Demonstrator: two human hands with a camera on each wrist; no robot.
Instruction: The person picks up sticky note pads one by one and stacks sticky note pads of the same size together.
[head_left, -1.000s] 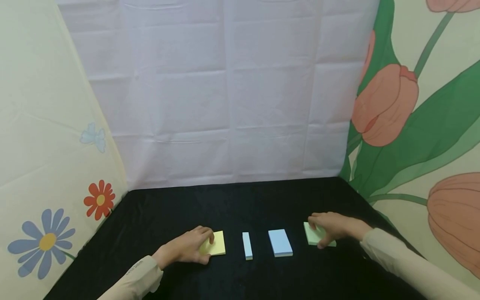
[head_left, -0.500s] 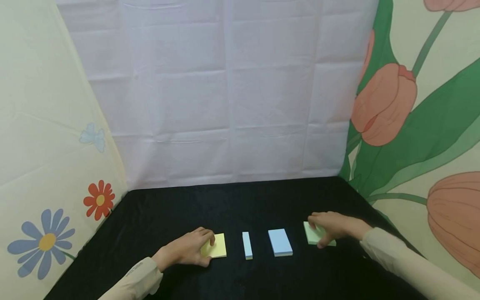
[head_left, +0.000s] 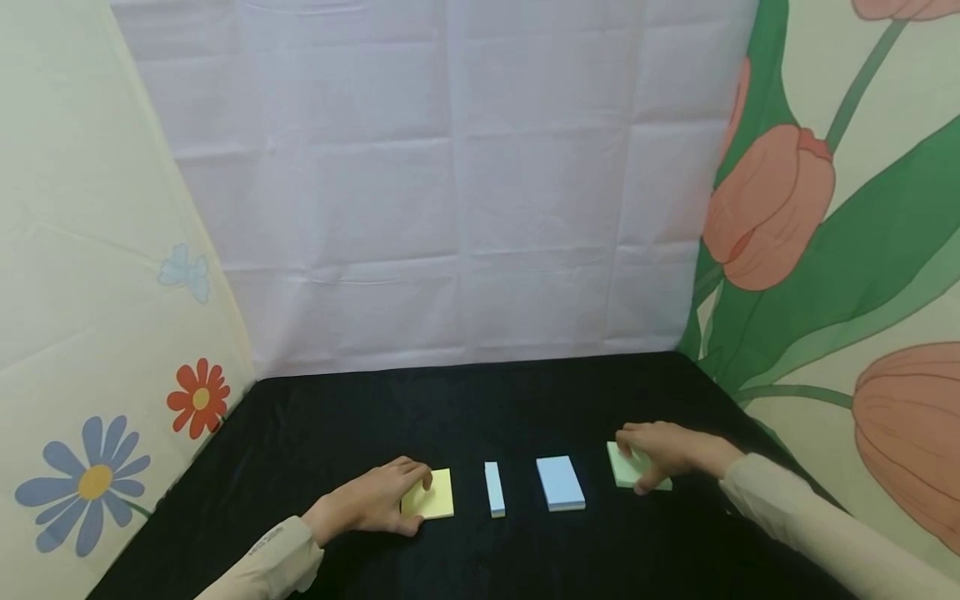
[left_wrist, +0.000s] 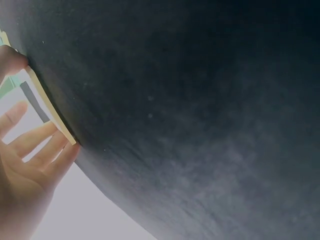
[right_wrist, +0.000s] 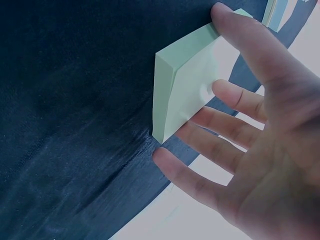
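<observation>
On the black cloth, a yellow sticky note pad (head_left: pixel 438 496) lies flat under my left hand (head_left: pixel 378 498). The thumb is at its near edge and fingers reach its far side, so the pad is gripped across its width. In the left wrist view the left hand (left_wrist: pixel 30 165) shows fingertips along the pad's pale edge (left_wrist: pixel 50 107). A light green sticky note pad (right_wrist: pixel 192 82) is held by my right hand (right_wrist: pixel 260 135), its thumb on one edge and fingers on the opposite one. The index fingertip rests on or just over the top sheet.
Between the hands lie a narrow blue strip pad (head_left: pixel 494 487) and a wider blue sticky note pad (head_left: pixel 560 483), in a rough row with the others. A white cloth (head_left: pixel 465 208) hangs behind the black-covered table (head_left: pixel 450 417). Flower-printed cloths stand at both sides.
My left hand and the yellow pad have slid slightly towards me and to the right. The right hand and the other pads stay where they were.
</observation>
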